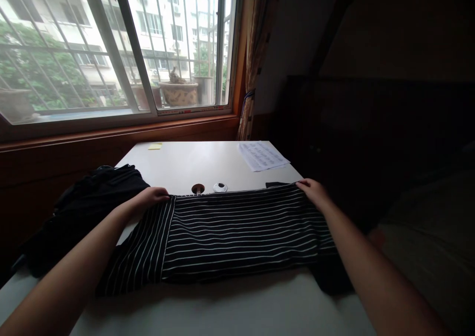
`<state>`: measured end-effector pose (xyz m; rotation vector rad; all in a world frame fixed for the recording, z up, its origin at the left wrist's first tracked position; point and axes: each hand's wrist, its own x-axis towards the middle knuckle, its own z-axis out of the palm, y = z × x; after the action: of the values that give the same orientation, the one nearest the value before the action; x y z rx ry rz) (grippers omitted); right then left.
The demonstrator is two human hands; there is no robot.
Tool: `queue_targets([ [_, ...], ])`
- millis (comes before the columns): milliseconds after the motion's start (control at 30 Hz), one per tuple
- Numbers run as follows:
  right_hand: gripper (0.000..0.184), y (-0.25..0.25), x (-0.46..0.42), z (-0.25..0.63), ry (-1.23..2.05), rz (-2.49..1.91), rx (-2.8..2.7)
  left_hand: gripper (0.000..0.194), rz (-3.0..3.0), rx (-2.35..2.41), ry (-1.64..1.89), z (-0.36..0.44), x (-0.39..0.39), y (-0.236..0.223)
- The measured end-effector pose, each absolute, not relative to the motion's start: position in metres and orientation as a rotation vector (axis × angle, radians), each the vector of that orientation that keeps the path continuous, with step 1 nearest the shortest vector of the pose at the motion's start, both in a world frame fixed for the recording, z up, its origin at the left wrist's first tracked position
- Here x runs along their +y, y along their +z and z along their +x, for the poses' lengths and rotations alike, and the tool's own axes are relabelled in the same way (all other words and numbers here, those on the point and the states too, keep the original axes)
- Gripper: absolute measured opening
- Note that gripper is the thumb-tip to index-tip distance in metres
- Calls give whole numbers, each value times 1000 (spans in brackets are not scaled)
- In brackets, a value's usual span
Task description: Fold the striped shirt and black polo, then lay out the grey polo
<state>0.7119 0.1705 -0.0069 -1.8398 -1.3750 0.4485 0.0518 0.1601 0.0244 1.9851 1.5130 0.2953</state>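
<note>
A black garment with thin white stripes [241, 232], which looks like a shirt, is stretched sideways between my hands over the white table. My left hand [154, 197] pinches its far edge by the seam where the stripes change direction. At the far right corner, my right hand [311, 190] is closed on the same edge. The part left of the seam slopes down toward me. A plain dark piece of cloth [332, 274] hangs out below the right end; whether it belongs to the garment I cannot tell.
Dark clothes [89, 202] lie heaped at the table's left side. Printed sheets [261, 156] and a yellow sticky note [155, 146] rest at the back of the white table [200, 160]. Beyond the garment are a round cable hole [198, 189] and a white round cap [220, 187].
</note>
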Motion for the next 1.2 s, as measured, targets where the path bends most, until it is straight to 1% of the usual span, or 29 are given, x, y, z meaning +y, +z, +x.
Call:
queue_targets([
  [267, 29, -26, 183, 719, 333, -1906, -1421, 51, 2005, 1605, 442, 53, 160, 16],
  [433, 32, -38, 178, 725, 297, -1849, -1397, 45, 2009, 1521, 489, 47, 148, 14],
  [633, 30, -53, 174, 735, 338, -1847, -1406, 48, 1943, 1510, 543, 43, 141, 9],
  [733, 29, -50, 177, 732, 341, -1838, -1383, 51, 1959, 1538, 582, 45, 148, 16],
  [833, 28, -39, 181, 727, 309, -1832, -1369, 49, 1995, 1568, 578, 43, 160, 24],
  [933, 28, -29, 184, 721, 238, -1852, -1370, 40, 2094, 1639, 494, 40, 170, 25],
  [1067, 25, -24, 186, 712, 133, -1990, -1437, 26, 2310, 1733, 332, 46, 169, 16],
  [1133, 23, -23, 185, 706, 74, -2059, -1492, 29, 2443, 1802, 352, 58, 162, 13],
  [1200, 24, -23, 181, 698, -81, -2078, -1555, 34, 2606, 1857, 401, 76, 152, 13],
])
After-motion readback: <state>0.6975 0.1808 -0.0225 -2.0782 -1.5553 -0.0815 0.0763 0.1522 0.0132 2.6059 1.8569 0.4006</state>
